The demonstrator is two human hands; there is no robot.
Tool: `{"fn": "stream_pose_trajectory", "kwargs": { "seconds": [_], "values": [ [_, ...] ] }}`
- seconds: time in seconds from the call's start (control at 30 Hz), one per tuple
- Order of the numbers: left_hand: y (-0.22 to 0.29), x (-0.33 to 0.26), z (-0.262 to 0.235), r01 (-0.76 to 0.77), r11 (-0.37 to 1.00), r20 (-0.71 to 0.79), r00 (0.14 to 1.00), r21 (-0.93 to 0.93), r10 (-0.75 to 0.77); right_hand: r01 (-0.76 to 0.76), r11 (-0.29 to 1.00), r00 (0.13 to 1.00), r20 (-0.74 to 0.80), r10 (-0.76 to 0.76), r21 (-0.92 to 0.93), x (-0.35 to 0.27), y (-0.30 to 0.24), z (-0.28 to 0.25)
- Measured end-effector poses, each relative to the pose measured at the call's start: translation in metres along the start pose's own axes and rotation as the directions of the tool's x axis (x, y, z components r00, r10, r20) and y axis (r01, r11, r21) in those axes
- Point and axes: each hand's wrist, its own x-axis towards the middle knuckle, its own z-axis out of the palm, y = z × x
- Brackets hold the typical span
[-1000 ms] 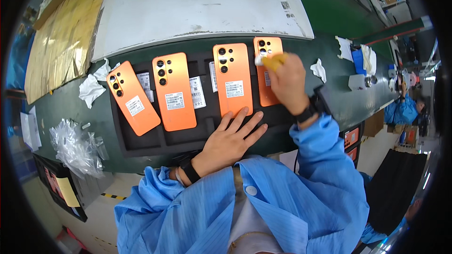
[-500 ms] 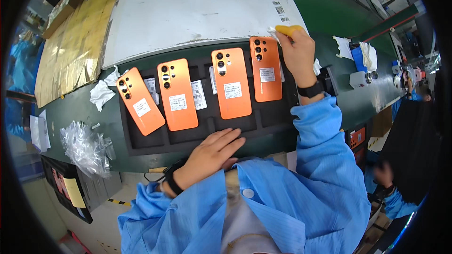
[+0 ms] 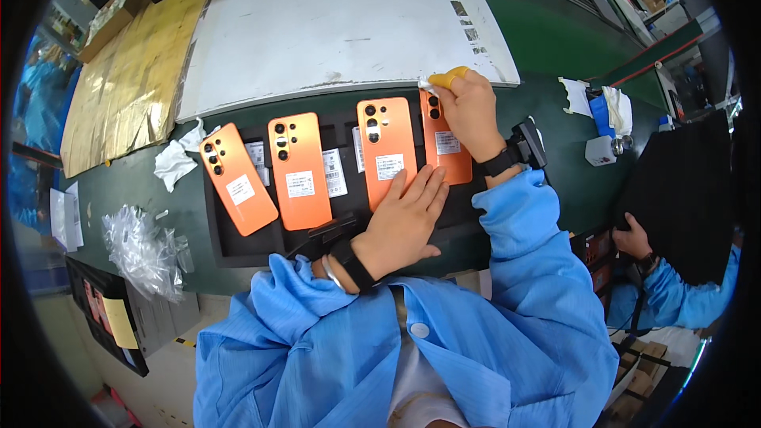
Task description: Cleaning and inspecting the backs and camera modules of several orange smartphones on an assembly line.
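Note:
Four-compartment detail aside, a black foam tray (image 3: 238, 254) bears several orange smartphones, camera sides up, each with a white label. At the far right end lies one phone (image 3: 456, 172); my right hand (image 3: 469, 115), with yellow finger covers, pinches a white wipe (image 3: 426, 84) at its camera end. My left hand (image 3: 406, 226) is laid flat, fingers stretched out, over the lower end of the neighbouring phone (image 3: 388, 141), its fingertips reaching the rightmost phone's lower edge. Further left are another phone (image 3: 301, 198) and a tilted phone (image 3: 252, 210), both untouched.
A white board (image 3: 317, 24) lies behind the tray, beside a yellowish cardboard sheet (image 3: 131, 71). Crumpled white wipes (image 3: 173, 165) and clear plastic bags (image 3: 141, 250) are at the left. On the right stand a small white box (image 3: 600, 151) and a co-worker's hand (image 3: 632, 238) at a black sheet.
My right hand has moved left and nearer with the wipe, onto the rightmost phone's camera end. My left hand has moved right and forward from the tray's front edge onto the phones.

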Motion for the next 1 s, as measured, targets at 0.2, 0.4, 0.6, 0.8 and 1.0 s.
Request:
{"fn": "stream_pose_trajectory", "kwargs": {
  "seconds": [0.2, 0.4, 0.6, 0.8, 1.0],
  "values": [
    [-0.003, 0.003, 0.001, -0.007, 1.0, -0.003, 1.0, -0.017, 0.007, 0.271, 0.962, 0.959, 0.099, -0.266, -0.035, -0.045, -0.007, -0.023],
    [-0.004, 0.004, 0.008, 0.007, 1.0, -0.032, 0.999, -0.025, -0.007, 0.15, 0.981, 0.987, -0.04, -0.156, -0.119, 0.0, 0.01, -0.01],
    [-0.006, 0.003, 0.015, 0.008, 0.999, -0.033, 0.999, -0.051, -0.01, 0.161, 0.984, 0.987, -0.013, -0.162, -0.074, -0.006, 0.002, -0.007],
    [-0.004, 0.002, 0.023, 0.023, 1.0, -0.071, 0.997, -0.019, -0.024, 0.221, 0.975, 0.964, 0.151, -0.219, 0.004, -0.041, -0.013, -0.03],
    [-0.004, 0.002, 0.025, 0.031, 0.999, -0.061, 0.998, -0.016, -0.032, 0.028, 0.999, 1.0, -0.013, -0.028, 0.023, 0.007, 0.0, -0.007]
  ]
}}
